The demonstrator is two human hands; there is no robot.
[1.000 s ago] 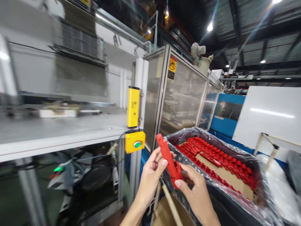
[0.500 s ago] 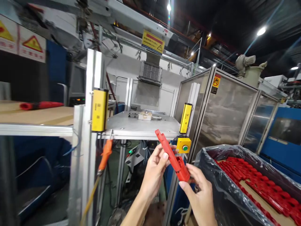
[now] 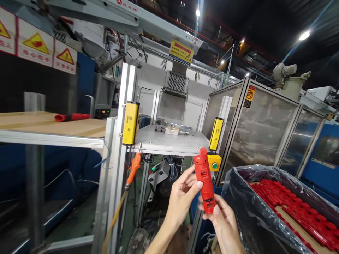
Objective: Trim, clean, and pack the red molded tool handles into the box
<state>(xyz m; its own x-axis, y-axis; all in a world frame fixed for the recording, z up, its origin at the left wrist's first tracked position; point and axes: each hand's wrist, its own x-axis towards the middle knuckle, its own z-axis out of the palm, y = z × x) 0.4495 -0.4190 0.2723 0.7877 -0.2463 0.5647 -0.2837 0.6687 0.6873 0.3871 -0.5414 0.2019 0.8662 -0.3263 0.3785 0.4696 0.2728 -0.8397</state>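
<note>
A red plastic housing (image 3: 206, 181), long and narrow with slots and a dark band near its lower end, is held upright in front of me. My left hand (image 3: 182, 197) grips its left side around the middle, thumb on the front face. Lower down, my right hand (image 3: 224, 218) pinches the bottom end between thumb and fingers. Both hands are closed on the part, and some fingertips are hidden behind it. Just behind the housing is a yellow button box (image 3: 214, 163) with a green button.
A plastic-lined bin (image 3: 254, 211) of red parts stands at right. Ahead is a metal table (image 3: 169, 143) with a small fixture, between yellow sensor bars (image 3: 130, 123). Another red part (image 3: 72, 117) lies on the left bench (image 3: 47, 123). An orange-handled tool (image 3: 134, 165) hangs at the table edge.
The red housing has been turned from a slant to nearly upright, showing another face. My right hand has shifted lower on it. The view has swung slightly left.
</note>
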